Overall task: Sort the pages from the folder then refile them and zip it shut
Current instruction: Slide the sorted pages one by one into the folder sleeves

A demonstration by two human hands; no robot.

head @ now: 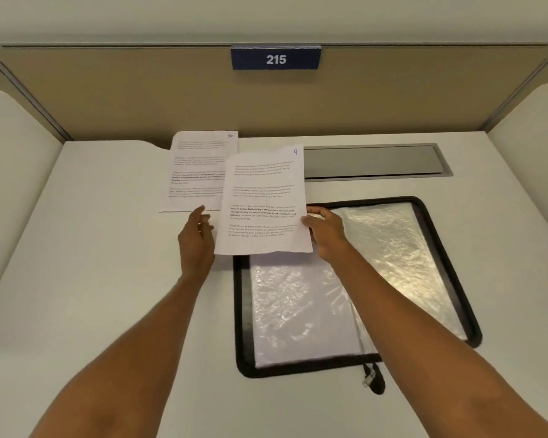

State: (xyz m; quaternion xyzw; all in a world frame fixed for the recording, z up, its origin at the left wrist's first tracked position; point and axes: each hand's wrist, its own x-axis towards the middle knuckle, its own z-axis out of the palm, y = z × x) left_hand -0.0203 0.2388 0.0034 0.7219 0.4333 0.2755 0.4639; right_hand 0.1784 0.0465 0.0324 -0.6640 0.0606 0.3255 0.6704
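Right hand [326,232]: I am pinching page 9 [263,197] by its right edge.
Left hand [196,235]: I am reaching, fingers relaxed, beside its left edge (contact unclear).
Page 10 [196,172]: is lying at page 9's 10 o'clock.
Folder [242,311]: is lying unzipped on the desk [108,279], at its 5 o'clock.

left hand [196,238]: arm stretched forward, fingers loosely straight
right hand [325,235]: arm stretched forward, thumb and fingers pinching page [263,200]

White pages [263,197] with black print, black-edged folder [241,295], clear sleeves [298,305], blue sign [276,59].
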